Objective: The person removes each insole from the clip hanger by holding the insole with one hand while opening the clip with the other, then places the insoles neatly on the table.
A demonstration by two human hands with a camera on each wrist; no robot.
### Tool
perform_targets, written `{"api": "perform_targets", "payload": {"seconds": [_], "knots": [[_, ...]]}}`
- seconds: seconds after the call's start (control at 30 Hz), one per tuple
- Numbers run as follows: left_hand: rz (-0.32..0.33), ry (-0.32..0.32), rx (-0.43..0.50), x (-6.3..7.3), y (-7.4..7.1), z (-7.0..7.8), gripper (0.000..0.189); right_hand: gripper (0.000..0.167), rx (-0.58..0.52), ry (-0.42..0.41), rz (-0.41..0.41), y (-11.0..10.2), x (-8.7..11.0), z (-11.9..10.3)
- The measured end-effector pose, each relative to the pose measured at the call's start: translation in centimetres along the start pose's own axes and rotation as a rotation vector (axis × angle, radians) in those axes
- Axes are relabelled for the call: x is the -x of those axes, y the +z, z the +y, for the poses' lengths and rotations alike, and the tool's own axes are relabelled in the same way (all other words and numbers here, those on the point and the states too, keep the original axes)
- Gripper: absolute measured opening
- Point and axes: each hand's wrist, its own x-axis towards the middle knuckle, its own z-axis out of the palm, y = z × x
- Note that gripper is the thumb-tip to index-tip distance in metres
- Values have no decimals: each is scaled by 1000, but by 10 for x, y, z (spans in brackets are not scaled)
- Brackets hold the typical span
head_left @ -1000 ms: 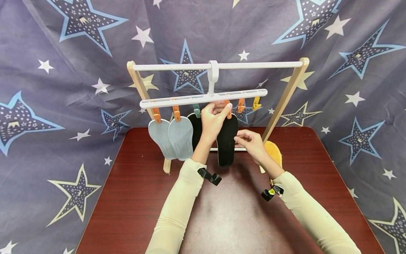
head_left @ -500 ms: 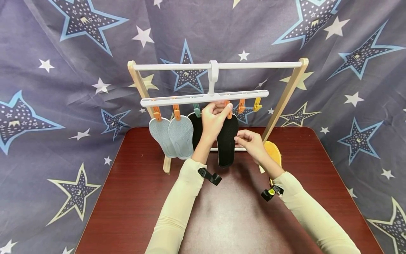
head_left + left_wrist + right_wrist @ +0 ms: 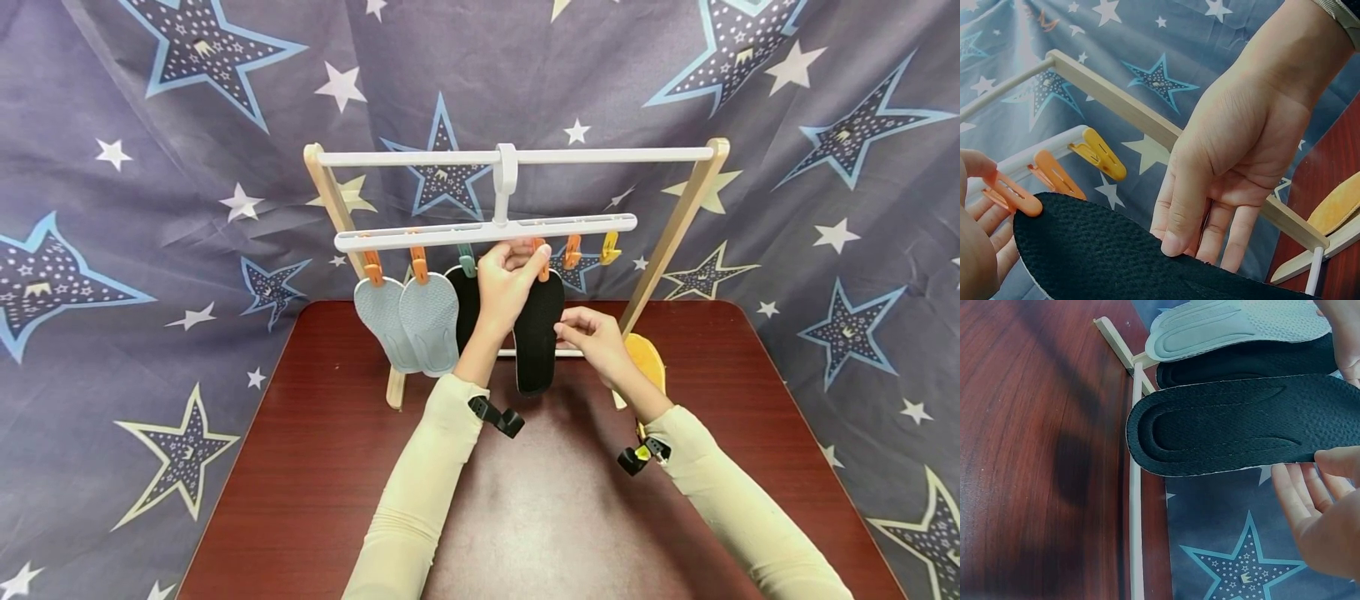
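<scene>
A black insole (image 3: 538, 333) hangs heel-down from an orange clothes clip (image 3: 542, 262) on a white clip hanger (image 3: 420, 238). My left hand (image 3: 502, 287) has its thumb and fingers on that clip, pinching it at its upper part. In the left wrist view the clip's (image 3: 1019, 195) lower end overlaps the top of the insole (image 3: 1097, 256). On the insole's right edge, my right hand (image 3: 596, 340) pinches with thumb and fingertips. Another black insole (image 3: 1247, 362) hangs from a green clip (image 3: 467, 265), partly behind my left hand. Two grey insoles (image 3: 429, 321) hang on orange clips to its left.
An orange clip (image 3: 572, 252) and a yellow clip (image 3: 610, 248) hang at the hanger's right, holding nothing. The hanger hooks over the white rod of a wooden rack (image 3: 667, 233) on the red-brown table (image 3: 300, 492). A yellow rounded object (image 3: 647, 360) lies behind my right forearm.
The hanger bar and its right-hand clips have shifted very slightly to the right. Both hands keep their holds on the clip and the black insole.
</scene>
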Motion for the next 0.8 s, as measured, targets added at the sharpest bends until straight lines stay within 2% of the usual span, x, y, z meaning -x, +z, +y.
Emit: {"api": "perform_targets", "payload": {"seconds": [0.4,0.43,0.63,0.67,0.8], "knots": [[-2,6,0,0,-1,1,22,26,-1,5,0,2,0,-2],[-2,0,1,1,0,5,22,26,-2,7,1,2,0,-2],[-2,-11,6,1,-1,6,22,26,-3,5,-6,2,-1,-2],[-1,-7,7,-1,-1,1,22,26,-3,6,-5,3,-1,-2],[-1,-10,7,-1,-2,0,22,25,3,8,-1,2,-2,0]]}}
